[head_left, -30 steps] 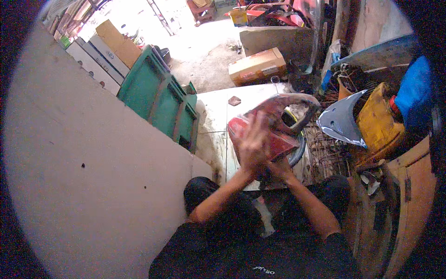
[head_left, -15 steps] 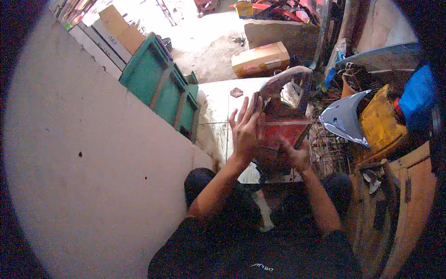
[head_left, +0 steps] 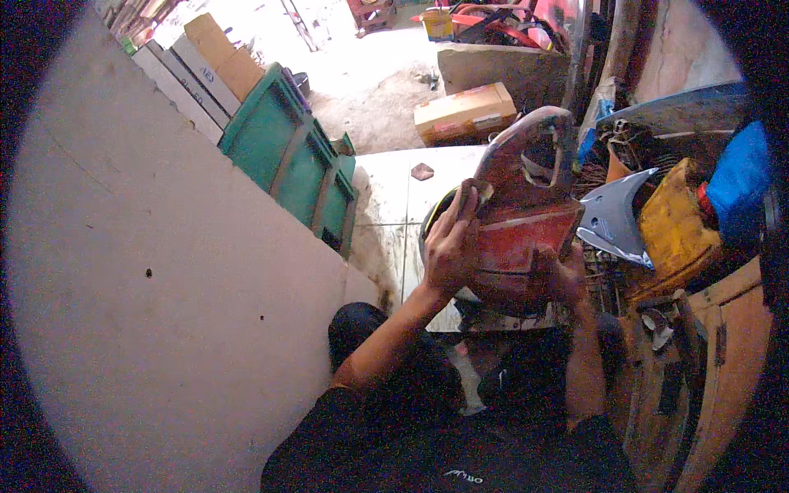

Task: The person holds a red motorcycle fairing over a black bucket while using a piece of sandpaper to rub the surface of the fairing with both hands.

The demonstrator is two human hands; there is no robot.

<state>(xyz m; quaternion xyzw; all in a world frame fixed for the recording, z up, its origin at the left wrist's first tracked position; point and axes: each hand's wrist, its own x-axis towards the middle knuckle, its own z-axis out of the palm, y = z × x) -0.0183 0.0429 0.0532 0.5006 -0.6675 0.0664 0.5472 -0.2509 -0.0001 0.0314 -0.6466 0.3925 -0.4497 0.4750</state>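
A worn red motorcycle body panel (head_left: pixel 518 238) with a looped upper end is held up over the white tiled surface. My left hand (head_left: pixel 450 251) is at its left edge, fingers closed around a small brownish folded piece (head_left: pixel 475 197) against the panel; its exact kind is hard to make out. On the lower right edge of the panel, my right hand (head_left: pixel 564 275) grips with its thumb over the front. Behind my left hand shows a dark curved thing with a yellow line (head_left: pixel 436 209), partly hidden. The panel's lower end is in shadow.
A pale wall (head_left: pixel 189 271) runs along my left, with a green cabinet (head_left: pixel 288 156) beyond it. A cardboard box (head_left: pixel 465 112) lies past the tiles (head_left: pixel 382 255). To the right are a grey panel (head_left: pixel 616 215), a yellow panel (head_left: pixel 678 209) and a wooden door-like piece (head_left: pixel 735 320).
The red panel has shifted right and turned more face-on to me. Both hands moved right with it, and the fingers of my left hand have drawn together.
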